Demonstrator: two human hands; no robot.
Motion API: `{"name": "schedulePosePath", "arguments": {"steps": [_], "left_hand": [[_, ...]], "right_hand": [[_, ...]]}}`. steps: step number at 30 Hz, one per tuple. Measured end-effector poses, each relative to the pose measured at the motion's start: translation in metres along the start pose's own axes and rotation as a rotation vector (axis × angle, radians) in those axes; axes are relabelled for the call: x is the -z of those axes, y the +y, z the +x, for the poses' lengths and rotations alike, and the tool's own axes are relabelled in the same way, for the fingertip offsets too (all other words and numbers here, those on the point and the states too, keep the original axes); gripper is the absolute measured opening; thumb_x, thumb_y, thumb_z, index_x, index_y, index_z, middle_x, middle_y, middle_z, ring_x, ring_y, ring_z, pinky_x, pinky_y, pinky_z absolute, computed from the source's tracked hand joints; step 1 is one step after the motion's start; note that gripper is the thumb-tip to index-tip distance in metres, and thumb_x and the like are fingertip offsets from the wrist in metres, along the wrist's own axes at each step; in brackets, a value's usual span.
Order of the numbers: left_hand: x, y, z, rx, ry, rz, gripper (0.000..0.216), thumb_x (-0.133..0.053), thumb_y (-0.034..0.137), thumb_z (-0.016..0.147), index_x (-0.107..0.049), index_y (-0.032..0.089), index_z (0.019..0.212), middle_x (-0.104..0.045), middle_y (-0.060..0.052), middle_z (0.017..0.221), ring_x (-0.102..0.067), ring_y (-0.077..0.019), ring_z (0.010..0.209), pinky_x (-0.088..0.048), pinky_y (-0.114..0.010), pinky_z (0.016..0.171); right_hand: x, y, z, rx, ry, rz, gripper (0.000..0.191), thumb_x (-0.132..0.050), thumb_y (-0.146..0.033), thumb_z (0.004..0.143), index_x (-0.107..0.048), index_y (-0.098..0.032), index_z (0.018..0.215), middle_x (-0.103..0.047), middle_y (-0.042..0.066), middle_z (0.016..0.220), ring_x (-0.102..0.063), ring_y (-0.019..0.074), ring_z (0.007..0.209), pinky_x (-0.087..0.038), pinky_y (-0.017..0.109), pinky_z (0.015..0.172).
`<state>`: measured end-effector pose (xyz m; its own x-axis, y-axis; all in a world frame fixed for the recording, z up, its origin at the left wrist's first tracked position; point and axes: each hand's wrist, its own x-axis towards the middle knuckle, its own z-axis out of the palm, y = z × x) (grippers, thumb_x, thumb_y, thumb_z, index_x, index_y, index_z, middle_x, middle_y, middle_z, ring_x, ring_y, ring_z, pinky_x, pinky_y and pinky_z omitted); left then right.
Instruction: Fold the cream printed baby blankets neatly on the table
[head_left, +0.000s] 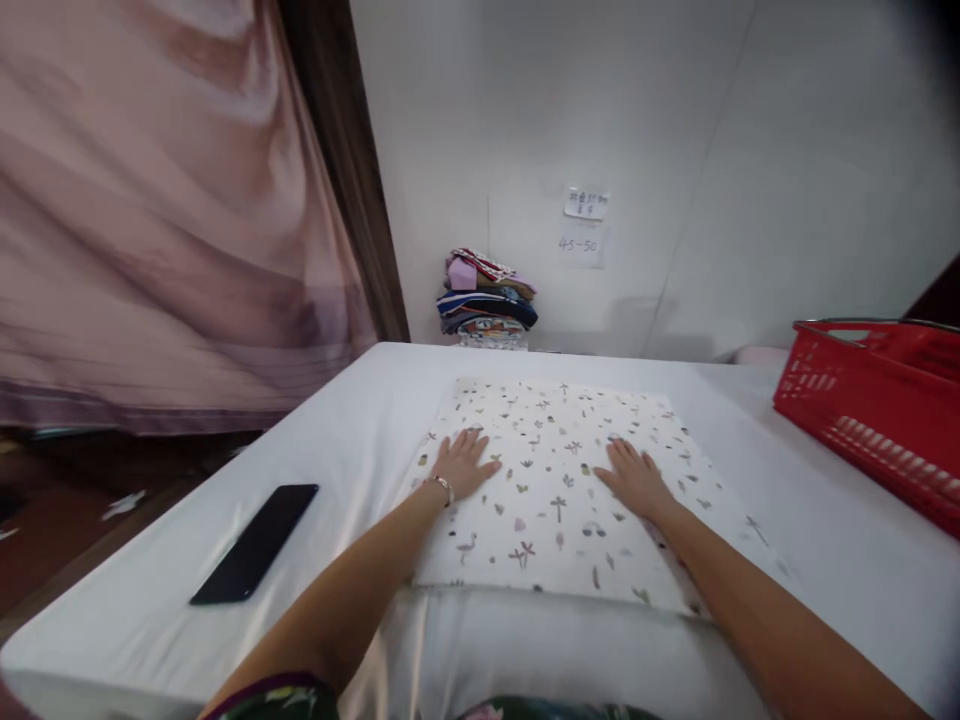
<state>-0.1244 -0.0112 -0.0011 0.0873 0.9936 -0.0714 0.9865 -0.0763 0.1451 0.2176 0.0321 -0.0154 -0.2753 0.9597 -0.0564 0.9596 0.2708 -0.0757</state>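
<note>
A white cloth [540, 510] printed with small palm trees, flamingos and leaves lies spread out flat in front of me. My left hand [461, 465] rests palm down on its left part, fingers spread, with a bracelet at the wrist. On the right part of the cloth, my right hand [636, 480] also lies flat with its fingers apart. Neither hand grips anything. The cloth's near edge runs along the front of the white-covered table [352, 420], close to my body.
A black phone-like slab [255, 545] lies on the table at left. At right stands a red plastic basket [870, 410]. Folded clothes [489, 295] are stacked beyond the far edge, by the wall with paper notes [585, 225]. A pink curtain [165, 220] hangs at left.
</note>
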Motion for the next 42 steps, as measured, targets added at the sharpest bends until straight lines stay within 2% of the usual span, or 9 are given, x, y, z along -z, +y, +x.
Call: {"name": "schedulePosePath", "arguments": {"steps": [9, 13, 18, 24, 28, 31, 36, 39, 42], "left_hand": [[0.006, -0.030, -0.008, 0.085, 0.034, -0.060, 0.075, -0.018, 0.068, 0.082, -0.027, 0.020, 0.139, -0.016, -0.008, 0.149, -0.010, -0.0271, 0.136, -0.008, -0.051, 0.107], [0.003, -0.047, -0.017, 0.092, 0.056, -0.008, 0.075, -0.018, 0.067, 0.082, -0.025, 0.020, 0.140, -0.015, -0.006, 0.149, -0.008, -0.0263, 0.137, -0.009, -0.051, 0.107], [0.003, -0.046, -0.018, 0.095, 0.049, -0.025, 0.074, -0.019, 0.067, 0.082, -0.027, 0.022, 0.140, -0.016, -0.005, 0.149, -0.009, -0.0257, 0.137, -0.010, -0.050, 0.107], [0.004, -0.042, -0.017, 0.096, 0.064, -0.035, 0.073, -0.022, 0.066, 0.082, -0.027, 0.021, 0.140, -0.015, -0.005, 0.149, -0.008, -0.0260, 0.137, -0.008, -0.052, 0.107], [0.016, -0.044, -0.017, 0.165, 0.036, -0.155, 0.070, -0.026, 0.063, 0.083, -0.029, 0.021, 0.138, -0.017, -0.006, 0.148, -0.009, -0.0258, 0.137, -0.011, -0.050, 0.108], [0.031, -0.053, -0.036, 0.185, 0.089, -0.249, 0.067, -0.029, 0.058, 0.085, -0.030, 0.018, 0.138, -0.019, -0.006, 0.148, -0.011, -0.0244, 0.136, -0.018, -0.045, 0.109], [0.036, -0.076, -0.108, -0.029, 0.180, -0.205, 0.051, -0.033, 0.045, 0.087, -0.041, 0.022, 0.132, -0.032, -0.003, 0.143, -0.027, -0.0193, 0.132, -0.026, -0.036, 0.109], [0.025, -0.084, -0.149, -0.040, 0.239, -0.164, 0.042, -0.032, 0.035, 0.089, -0.050, 0.024, 0.124, -0.045, -0.002, 0.135, -0.042, -0.0178, 0.123, -0.033, -0.035, 0.106], [0.016, -0.083, -0.175, -0.018, 0.267, -0.133, 0.039, -0.035, 0.030, 0.087, -0.056, 0.024, 0.119, -0.051, -0.002, 0.129, -0.050, -0.0173, 0.116, -0.040, -0.034, 0.102]], "right_hand": [[-0.019, 0.010, 0.003, 0.035, 0.088, 0.024, 0.074, -0.014, -0.064, 0.085, -0.027, -0.017, 0.141, -0.016, 0.005, 0.149, -0.010, 0.0243, 0.136, -0.013, 0.047, 0.109], [-0.013, 0.010, 0.007, 0.022, 0.040, 0.039, 0.073, -0.016, -0.063, 0.085, -0.028, -0.018, 0.141, -0.016, 0.005, 0.149, -0.010, 0.0259, 0.136, -0.014, 0.047, 0.109], [-0.003, 0.008, -0.003, 0.034, 0.056, 0.023, 0.073, -0.017, -0.064, 0.085, -0.025, -0.020, 0.142, -0.013, 0.005, 0.149, -0.007, 0.0273, 0.136, -0.013, 0.050, 0.108], [-0.016, 0.007, -0.018, 0.107, 0.061, 0.011, 0.071, -0.019, -0.064, 0.085, -0.028, -0.021, 0.140, -0.017, 0.004, 0.148, -0.010, 0.0252, 0.136, -0.013, 0.048, 0.109], [-0.010, 0.011, -0.019, 0.071, 0.048, 0.109, 0.062, -0.023, -0.059, 0.086, -0.033, -0.025, 0.138, -0.021, 0.002, 0.147, -0.014, 0.0250, 0.135, -0.017, 0.048, 0.109], [-0.002, 0.031, -0.036, 0.046, 0.108, 0.188, 0.061, -0.022, -0.056, 0.087, -0.031, -0.026, 0.139, -0.018, 0.000, 0.147, -0.013, 0.0243, 0.135, -0.017, 0.049, 0.109], [-0.015, 0.107, -0.100, 0.078, 0.239, 0.334, 0.061, -0.038, -0.060, 0.078, -0.045, -0.030, 0.131, -0.029, -0.001, 0.143, -0.019, 0.0253, 0.134, -0.018, 0.046, 0.111], [-0.036, 0.151, -0.139, -0.145, 0.285, 0.512, 0.060, -0.047, -0.062, 0.071, -0.051, -0.035, 0.125, -0.040, 0.003, 0.137, -0.035, 0.0282, 0.127, -0.027, 0.044, 0.108], [-0.047, 0.170, -0.163, -0.213, 0.290, 0.559, 0.063, -0.050, -0.061, 0.069, -0.053, -0.031, 0.124, -0.039, 0.009, 0.137, -0.036, 0.0282, 0.126, -0.031, 0.039, 0.104]]}}
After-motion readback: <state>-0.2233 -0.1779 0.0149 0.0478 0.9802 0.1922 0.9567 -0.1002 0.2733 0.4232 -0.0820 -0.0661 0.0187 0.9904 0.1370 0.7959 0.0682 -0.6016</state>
